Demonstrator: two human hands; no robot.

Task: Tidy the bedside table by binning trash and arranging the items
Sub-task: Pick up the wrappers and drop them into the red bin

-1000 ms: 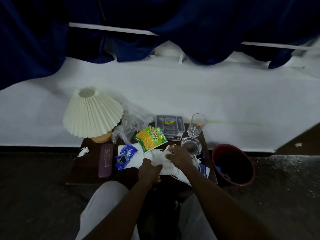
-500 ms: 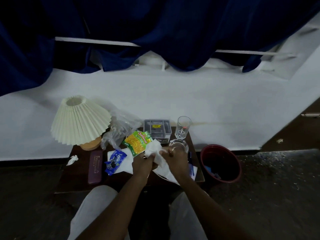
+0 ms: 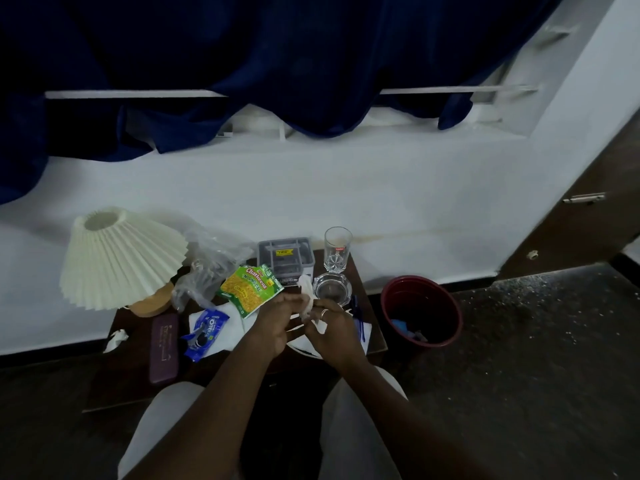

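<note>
Over the dark bedside table point(image 3: 135, 382), my left hand point(image 3: 273, 323) and my right hand point(image 3: 334, 336) are both closed on a white tissue point(image 3: 306, 296), bunched up between them. Left of my hands lie a green-yellow snack packet point(image 3: 250, 289), a blue Oreo wrapper point(image 3: 205, 332) on white paper, and a crumpled clear plastic bag point(image 3: 207, 271). A glass ashtray point(image 3: 332, 289) sits just behind my right hand. A red bin point(image 3: 422, 313) stands on the floor to the table's right.
A cream pleated lamp point(image 3: 121, 261) stands at the table's back left. A purple case point(image 3: 163, 348) lies by the left edge, a crumpled tissue point(image 3: 116, 339) beside it. A grey organiser tray point(image 3: 285, 258) and a drinking glass point(image 3: 337, 249) stand at the back. Blue curtains hang behind.
My hands have gathered the flat tissue off the table into a bunch and lifted it between them. The camera has swung slightly to the right.
</note>
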